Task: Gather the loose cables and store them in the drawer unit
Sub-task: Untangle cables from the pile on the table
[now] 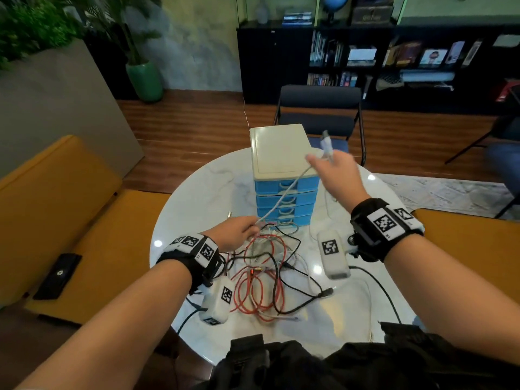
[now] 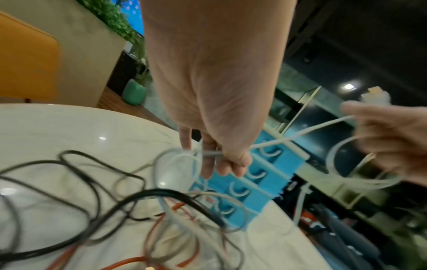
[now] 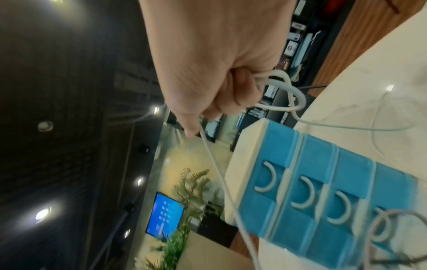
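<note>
The tangled cables (image 1: 261, 280) lay on the round table (image 1: 197, 198). The left hand (image 1: 236, 233) pinched a white cable (image 1: 284, 192) above them. Farther away, the right hand (image 1: 336, 175) gripped its looped end before the drawer unit (image 1: 281, 175).

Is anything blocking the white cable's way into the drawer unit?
Yes. All four blue drawers of the drawer unit are shut, and both hands, the left hand and right hand, hold the white cable.

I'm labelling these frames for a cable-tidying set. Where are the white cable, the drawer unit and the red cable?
white cable (image 1: 284, 194), head view, the stretch running between both hands.
drawer unit (image 1: 277, 149), head view, its cream top panel.
red cable (image 1: 249, 301), head view, a loop on the table.
</note>
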